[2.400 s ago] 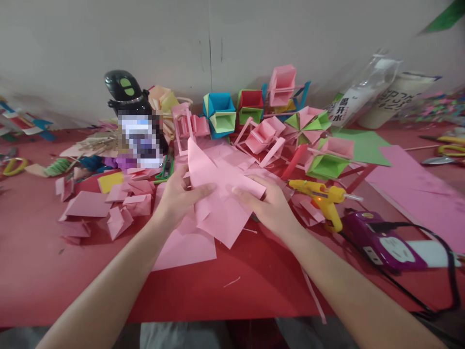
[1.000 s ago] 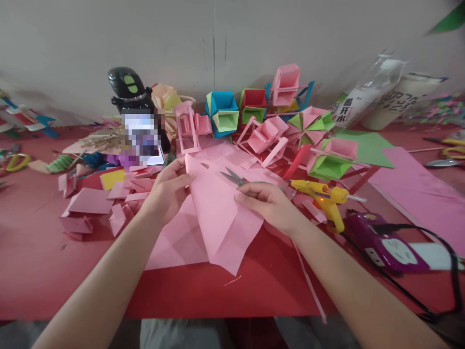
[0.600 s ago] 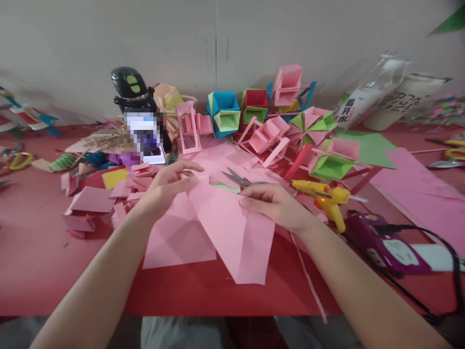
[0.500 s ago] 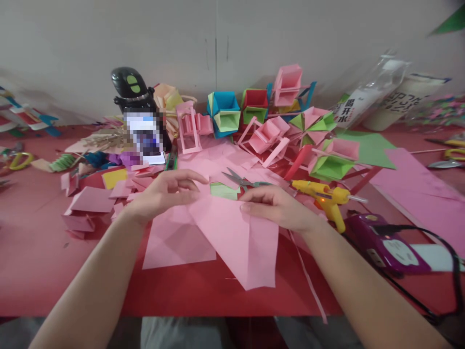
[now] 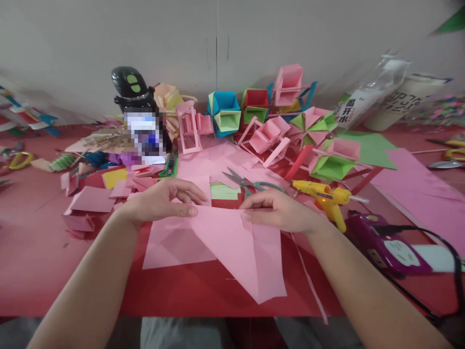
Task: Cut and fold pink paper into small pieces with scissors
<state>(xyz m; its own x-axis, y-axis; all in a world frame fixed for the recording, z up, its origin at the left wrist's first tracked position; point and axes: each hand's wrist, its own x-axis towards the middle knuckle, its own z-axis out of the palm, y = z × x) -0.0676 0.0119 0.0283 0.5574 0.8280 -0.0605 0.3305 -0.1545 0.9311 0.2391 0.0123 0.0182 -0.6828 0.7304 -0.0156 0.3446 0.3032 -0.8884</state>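
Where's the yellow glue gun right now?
In the head view, the yellow glue gun lies right of centre, between the right hand and the purple box.

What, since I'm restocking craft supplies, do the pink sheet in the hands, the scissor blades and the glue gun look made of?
Pink sheet: matte paper or thin card, by its sharp crease. Scissor blades: probably dull grey metal, from their thin points. Glue gun: probably smooth plastic, from its evenly coloured body.

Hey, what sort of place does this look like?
Probably a papercraft workspace: scissors and a yellow glue gun lie near the pink sheet being held, with folded paper models behind.
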